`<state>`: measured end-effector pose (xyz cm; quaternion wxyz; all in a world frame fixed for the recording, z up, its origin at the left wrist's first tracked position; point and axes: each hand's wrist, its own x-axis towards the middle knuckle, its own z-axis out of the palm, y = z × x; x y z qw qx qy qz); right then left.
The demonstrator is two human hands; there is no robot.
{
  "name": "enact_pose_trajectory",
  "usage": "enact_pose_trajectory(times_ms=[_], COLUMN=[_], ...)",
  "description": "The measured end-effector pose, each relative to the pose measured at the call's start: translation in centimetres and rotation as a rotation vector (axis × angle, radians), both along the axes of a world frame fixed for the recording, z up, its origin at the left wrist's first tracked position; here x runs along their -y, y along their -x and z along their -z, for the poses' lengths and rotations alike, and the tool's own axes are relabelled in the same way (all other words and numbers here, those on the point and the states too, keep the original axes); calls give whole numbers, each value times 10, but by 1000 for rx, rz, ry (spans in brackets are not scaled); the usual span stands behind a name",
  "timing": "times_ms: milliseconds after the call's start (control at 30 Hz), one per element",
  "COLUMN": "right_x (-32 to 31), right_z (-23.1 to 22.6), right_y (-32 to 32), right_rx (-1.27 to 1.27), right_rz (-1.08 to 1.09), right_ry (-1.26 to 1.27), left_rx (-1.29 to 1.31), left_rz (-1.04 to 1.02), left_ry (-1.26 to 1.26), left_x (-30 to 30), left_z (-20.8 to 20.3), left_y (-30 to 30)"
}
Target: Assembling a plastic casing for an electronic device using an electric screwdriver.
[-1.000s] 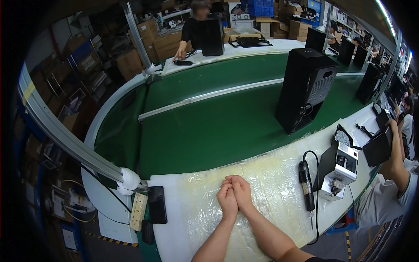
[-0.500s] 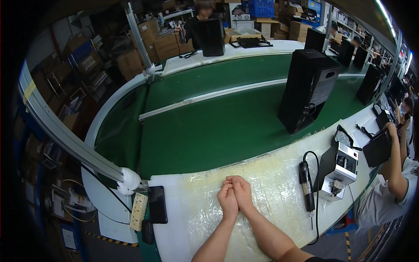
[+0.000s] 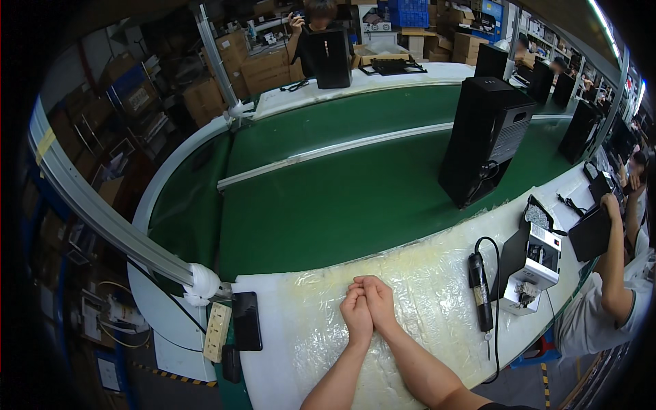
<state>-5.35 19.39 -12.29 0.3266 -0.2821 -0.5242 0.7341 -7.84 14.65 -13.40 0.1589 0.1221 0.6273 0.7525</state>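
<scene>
My left hand (image 3: 356,316) and my right hand (image 3: 380,304) rest together on the plastic-covered worktop, side against side. The fingers of both are curled in, and I see nothing held in them. To their right lies a black electric screwdriver (image 3: 480,292) with a long thin bit and a looped cord. Beside it stands a white-and-black screw feeder (image 3: 533,266). On the left, apart from my hands, lies a black phone (image 3: 247,320).
A black computer tower case (image 3: 482,140) stands on the green conveyor belt (image 3: 328,212). A cream power strip (image 3: 216,332) is by the left metal post. Across the belt a person stands behind another black case (image 3: 326,60). A co-worker's arm (image 3: 615,256) handles a dark panel at right.
The tower case on the belt has shifted slightly right. The person across has raised a hand with a small object. My hands have not moved.
</scene>
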Motion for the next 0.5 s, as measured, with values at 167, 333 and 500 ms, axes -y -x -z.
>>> enact_pose_trajectory(times_ms=[167, 333, 500], right_x=[0, -1, 1], right_z=[-1, 0, 1], right_y=[0, -1, 1], right_rx=[3, 1, 4], right_rz=[-5, 1, -3], right_ry=[-1, 0, -3], left_rx=[-25, -33, -36], left_rz=[-4, -3, -5], left_ry=[19, 1, 13], left_x=[1, -2, 1], left_z=[3, 1, 5], left_y=[1, 0, 2])
